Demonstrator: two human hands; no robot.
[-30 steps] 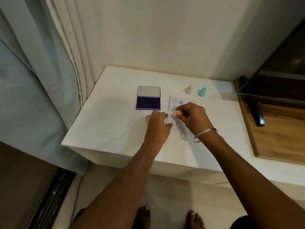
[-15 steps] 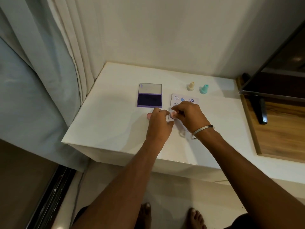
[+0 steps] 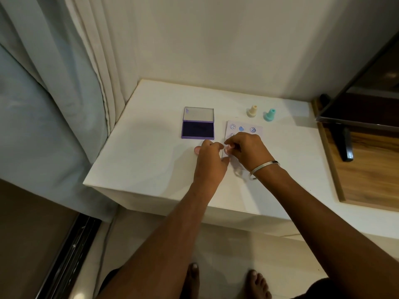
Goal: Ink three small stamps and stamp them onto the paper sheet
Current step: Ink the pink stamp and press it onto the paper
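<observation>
A small paper sheet (image 3: pixel 258 127) lies on the white table (image 3: pixel 151 156), with several blue prints along its far edge. My right hand (image 3: pixel 248 152) pinches a pink stamp (image 3: pixel 227 150) and holds it down on the sheet's near left part. My left hand (image 3: pixel 208 165) rests beside it, fingertips and thumb at the sheet's left edge, gripping nothing. A small pink piece (image 3: pixel 197 150) lies just left of that hand. The open purple ink pad (image 3: pixel 198 128) sits left of the sheet. A cream stamp (image 3: pixel 252 111) and a teal stamp (image 3: pixel 269 115) stand behind it.
A wall runs along the table's far side and a curtain (image 3: pixel 64 104) hangs at the left. To the right lies a wooden surface (image 3: pixel 367 169) with a dark remote (image 3: pixel 345 145) under a dark screen. My bare feet show below the table's front edge.
My right hand has slid a little toward me on the sheet with the pink stamp, uncovering the far row of prints. The left hand has barely moved.
</observation>
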